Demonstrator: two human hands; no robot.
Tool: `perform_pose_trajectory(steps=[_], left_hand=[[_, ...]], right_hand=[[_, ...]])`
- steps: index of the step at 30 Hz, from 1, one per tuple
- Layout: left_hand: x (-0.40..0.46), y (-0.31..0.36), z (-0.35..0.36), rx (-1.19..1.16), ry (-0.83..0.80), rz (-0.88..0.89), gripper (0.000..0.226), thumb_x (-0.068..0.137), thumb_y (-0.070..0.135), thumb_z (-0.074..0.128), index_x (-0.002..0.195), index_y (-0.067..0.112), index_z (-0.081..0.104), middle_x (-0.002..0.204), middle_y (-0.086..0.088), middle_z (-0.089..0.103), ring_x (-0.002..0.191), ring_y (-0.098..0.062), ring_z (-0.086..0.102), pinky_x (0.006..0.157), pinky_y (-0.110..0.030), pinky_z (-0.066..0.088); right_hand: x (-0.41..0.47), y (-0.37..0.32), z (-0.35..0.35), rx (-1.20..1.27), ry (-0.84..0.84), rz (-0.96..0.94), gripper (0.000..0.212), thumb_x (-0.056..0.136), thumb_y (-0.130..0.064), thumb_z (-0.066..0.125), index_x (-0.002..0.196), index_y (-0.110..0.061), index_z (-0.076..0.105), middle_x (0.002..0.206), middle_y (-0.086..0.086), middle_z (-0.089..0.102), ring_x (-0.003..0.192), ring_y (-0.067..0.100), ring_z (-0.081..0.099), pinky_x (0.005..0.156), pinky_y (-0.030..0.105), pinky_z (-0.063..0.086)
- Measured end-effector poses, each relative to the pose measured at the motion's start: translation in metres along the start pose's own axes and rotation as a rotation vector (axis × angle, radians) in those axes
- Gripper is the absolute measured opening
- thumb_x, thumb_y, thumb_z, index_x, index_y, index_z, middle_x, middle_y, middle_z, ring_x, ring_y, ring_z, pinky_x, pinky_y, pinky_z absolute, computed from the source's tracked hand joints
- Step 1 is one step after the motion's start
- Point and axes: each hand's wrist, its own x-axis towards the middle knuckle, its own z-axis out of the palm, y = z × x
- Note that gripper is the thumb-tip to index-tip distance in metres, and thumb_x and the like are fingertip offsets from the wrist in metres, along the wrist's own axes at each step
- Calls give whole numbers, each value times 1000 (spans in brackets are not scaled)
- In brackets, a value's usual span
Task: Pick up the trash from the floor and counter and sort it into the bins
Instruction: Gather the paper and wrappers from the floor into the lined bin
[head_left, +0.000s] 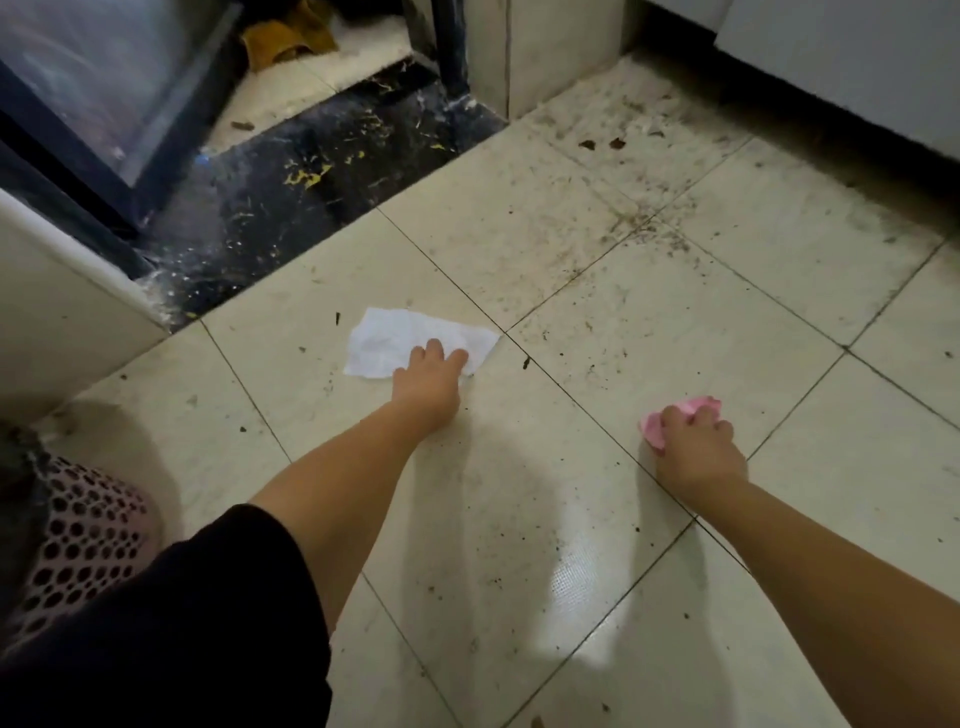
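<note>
A flat, creased sheet of white paper (384, 340) lies on the cream floor tiles near the middle of the view. My left hand (428, 379) rests on its near right corner, fingers curled down onto the sheet; the paper still lies flat on the floor. To the right, my right hand (698, 449) is shut on a crumpled pink tissue (688, 406) and sits low against the floor, with pink showing above and left of the fingers. No bin is in view.
Dirt and small dark crumbs (602, 144) scatter over the tiles toward the back right. A black marble threshold (311, 187) runs to a dark glass door (93, 88) at the upper left. A white cabinet corner (67, 312) stands left, a white baseboard unit (857, 78) at the right.
</note>
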Motion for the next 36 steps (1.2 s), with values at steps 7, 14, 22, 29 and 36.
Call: perform_pose_trajectory(steps=[7,14,22,29,36], left_hand=[[-56,-6,7,-121,-96,76,22,90,4,41,105,4,57,113,-16,49,99,-32,50,86,-41,47],[-99,-61,-96,-187,180,122,20,91,3,43,102,5,60,96,-7,40,88,-30,50,79,-36,44],[-211,-192,-222,-175,599,197,9,90,5,52,92,2,60,91,-6,40,80,-24,46,76,-37,44],[-303,-322,-203,-127,567,52,14,84,0,51,92,0,62,97,-17,50,86,-31,52,76,-40,46],[-300,-371,-129,10,5,-124,29,95,14,47,120,4,57,130,-18,48,117,-35,50,97,-41,45]], right_hand=[[-21,-31,-23,97,-66,-143,34,96,-37,45,114,-8,49,113,13,46,100,32,50,86,38,46],[-67,-121,-85,245,100,-327,19,92,-6,44,106,-8,57,116,19,51,86,32,56,77,34,47],[-181,-293,-156,219,336,-697,18,92,-12,53,110,-16,57,116,10,52,96,28,57,87,38,53],[-278,-443,-142,163,284,-1028,22,91,-14,52,112,-13,56,117,15,50,103,36,54,90,42,49],[-288,-528,-50,-298,-28,-926,55,92,-26,54,142,-10,35,145,18,30,128,37,40,102,45,41]])
